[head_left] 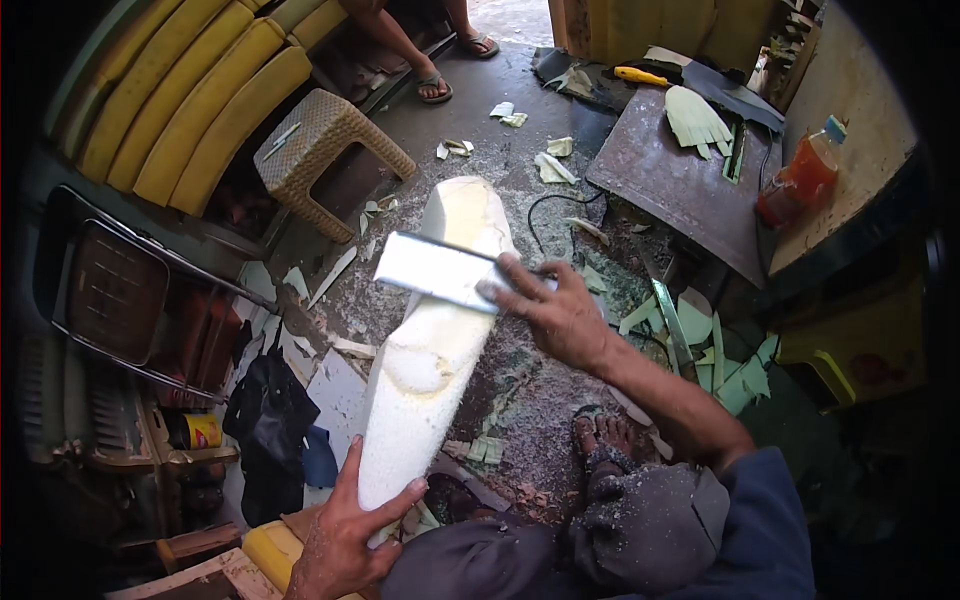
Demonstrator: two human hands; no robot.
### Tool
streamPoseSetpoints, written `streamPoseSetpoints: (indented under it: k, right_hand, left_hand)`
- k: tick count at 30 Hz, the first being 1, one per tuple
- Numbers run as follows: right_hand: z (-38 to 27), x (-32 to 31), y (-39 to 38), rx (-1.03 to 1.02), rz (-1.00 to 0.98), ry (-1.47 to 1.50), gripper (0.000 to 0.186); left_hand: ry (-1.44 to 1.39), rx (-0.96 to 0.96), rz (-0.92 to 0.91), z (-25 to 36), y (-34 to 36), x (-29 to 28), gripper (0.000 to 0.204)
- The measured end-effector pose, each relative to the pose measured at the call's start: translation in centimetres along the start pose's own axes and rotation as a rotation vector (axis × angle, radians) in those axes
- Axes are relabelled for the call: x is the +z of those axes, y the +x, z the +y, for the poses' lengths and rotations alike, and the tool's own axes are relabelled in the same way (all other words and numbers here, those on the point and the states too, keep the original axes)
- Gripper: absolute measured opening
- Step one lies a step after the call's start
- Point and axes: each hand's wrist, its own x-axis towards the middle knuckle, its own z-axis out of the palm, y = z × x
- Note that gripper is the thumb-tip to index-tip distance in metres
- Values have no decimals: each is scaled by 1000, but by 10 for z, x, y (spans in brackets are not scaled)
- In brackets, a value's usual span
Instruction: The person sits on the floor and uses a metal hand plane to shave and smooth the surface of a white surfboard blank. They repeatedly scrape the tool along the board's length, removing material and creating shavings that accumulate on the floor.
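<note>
A long carved block of cream-white foam (415, 440) slants up from my lap across the middle of the view, with a dip partway along its top. My left hand (350, 525) grips its near end, thumb on one side and fingers on the other. In my right hand (555, 310) is a flat rectangular plate (430, 268), pale and shiny with a dark far edge. The fingers hold it by its right end. The plate lies across the upper part of the foam and hides some of it; its exact kind is unclear.
Foam scraps and dust litter the floor (500, 390). A woven-pattern stool (310, 150) and stacked yellow cushions (215, 100) stand at far left. At right are a brown board (680, 180), an orange-filled bottle (800, 178) and a long blade (672, 318). Another person's feet (435, 88) show beyond.
</note>
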Motion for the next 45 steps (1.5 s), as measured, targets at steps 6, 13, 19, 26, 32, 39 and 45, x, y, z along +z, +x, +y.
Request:
streamPoseSetpoints:
  k: [6, 13, 19, 26, 32, 39, 45]
  right_hand:
    - [-54, 3, -2, -245, 90, 127, 62]
    - [-27, 9, -5, -159, 105, -32, 61]
    - [26, -7, 11, 82, -18, -117, 59]
    - [26, -5, 15, 113, -7, -138, 60]
    - [-36, -8, -4, -183, 110, -56, 60]
    - [18, 4, 22, 239, -169, -107, 63]
    - [-3, -11, 17, 177, -127, -107, 63]
  left_hand:
    - [-20, -11, 85, 5, -5, -5, 78]
    - [-52, -11, 78, 9, -6, 2, 75]
    - [-88, 23, 90, 4, 0, 6, 75]
    - [-49, 32, 82, 0, 2, 8, 78]
    - [-96, 39, 105, 2, 3, 8, 76]
    - [-123, 7, 125, 11, -3, 9, 66]
    - [-88, 12, 82, 7, -2, 10, 74]
